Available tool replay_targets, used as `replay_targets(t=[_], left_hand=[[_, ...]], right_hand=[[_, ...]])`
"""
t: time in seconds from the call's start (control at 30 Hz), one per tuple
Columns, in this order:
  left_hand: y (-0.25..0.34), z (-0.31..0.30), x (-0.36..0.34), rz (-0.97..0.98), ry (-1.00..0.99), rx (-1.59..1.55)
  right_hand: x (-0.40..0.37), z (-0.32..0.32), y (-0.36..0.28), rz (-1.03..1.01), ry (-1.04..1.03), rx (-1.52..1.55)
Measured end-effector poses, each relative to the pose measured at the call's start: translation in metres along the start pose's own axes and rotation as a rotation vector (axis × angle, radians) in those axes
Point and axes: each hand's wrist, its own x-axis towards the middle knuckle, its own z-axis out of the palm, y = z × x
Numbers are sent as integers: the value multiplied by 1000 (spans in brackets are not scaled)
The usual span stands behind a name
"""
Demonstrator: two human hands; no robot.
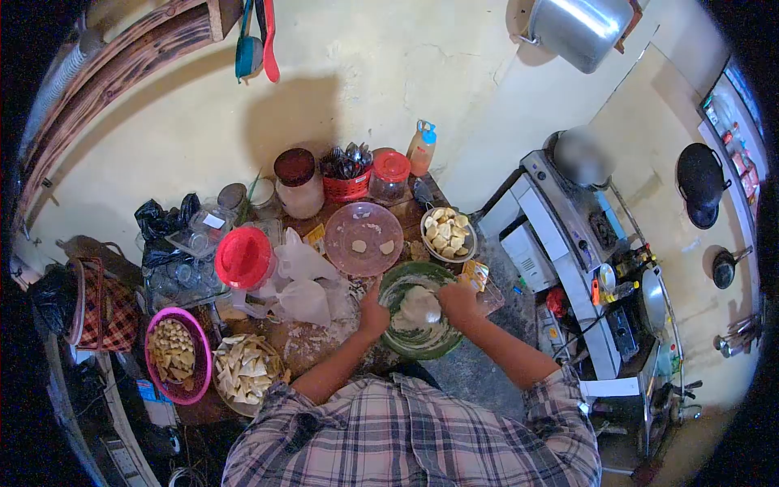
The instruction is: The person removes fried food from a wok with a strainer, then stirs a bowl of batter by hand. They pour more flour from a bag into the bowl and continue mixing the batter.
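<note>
A green basin (pixel 422 351) stands in front of me, its inside smeared with white residue. In it lies a pale lump of dough (pixel 418 308). My left hand (pixel 373 315) is closed on the basin's left rim. On the other side, my right hand (pixel 458 303) reaches over the right rim, with its fingers curled in against the dough's edge; the fingertips are partly hidden. Just beyond the basin is a translucent pink plate (pixel 363 213) bearing two small pale pieces. A white bowl (pixel 449 258) of pale cut pieces stands behind the basin to the right.
Left of the basin are plastic bags (pixel 304 284), a red-lidded container (pixel 244 258), a pink basket (pixel 180 391) and a tray (pixel 243 406) of cut pieces. Jars (pixel 300 195), a red cutlery basket (pixel 346 188) and a bottle (pixel 422 150) line the wall. A stove (pixel 560 203) stands right.
</note>
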Motion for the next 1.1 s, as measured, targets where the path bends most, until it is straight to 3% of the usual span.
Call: replay_targets(t=[0.07, 0.1, 0.17, 0.2, 0.3, 0.4, 0.47, 0.57, 0.67, 0.7, 0.77, 0.8, 0.87, 0.97, 1.1], left_hand=[[43, -21, 14, -238, -143, 1], [30, -17, 22, -239, -144, 5], [-8, -4, 40, 198, -73, 133], [1, -7, 44, 197, -75, 134], [23, -16, 50, 99, -127, 304], [22, -16, 52, 67, -159, 155], [35, -22, 46, 64, -96, 189], [24, -19, 44, 26, -72, 42], [4, -12, 44, 86, -18, 187], [-2, -8, 44, 83, -17, 185], [-11, -1, 47, -49, -135, 144], [-6, -2, 47, -47, -136, 145], [15, -7, 45, 152, -50, 25], [42, -21, 41, 101, -71, 49], [48, -19, 34, 252, -6, 89]], right_hand=[[7, 2, -2, -134, 216, -39], [9, -2, -4, -134, 217, -35], [10, -11, -9, -112, 361, -28], [13, -5, -8, -112, 361, -26], [21, 15, -1, 21, 200, -18], [2, 25, 6, -125, 153, -117], [-18, 28, -3, 55, -174, 9], [-40, 7, -14, -9, -269, -50], [-42, -61, -17, 17, -310, -21], [-36, -58, -12, 15, -313, -23], [-21, -35, -1, -88, -75, 49], [-12, -26, 2, -86, -74, 50], [6, -6, 5, -8, 0, 77], [0, 24, 14, 103, 102, 168], [-32, 13, -2, 211, -59, 128]])
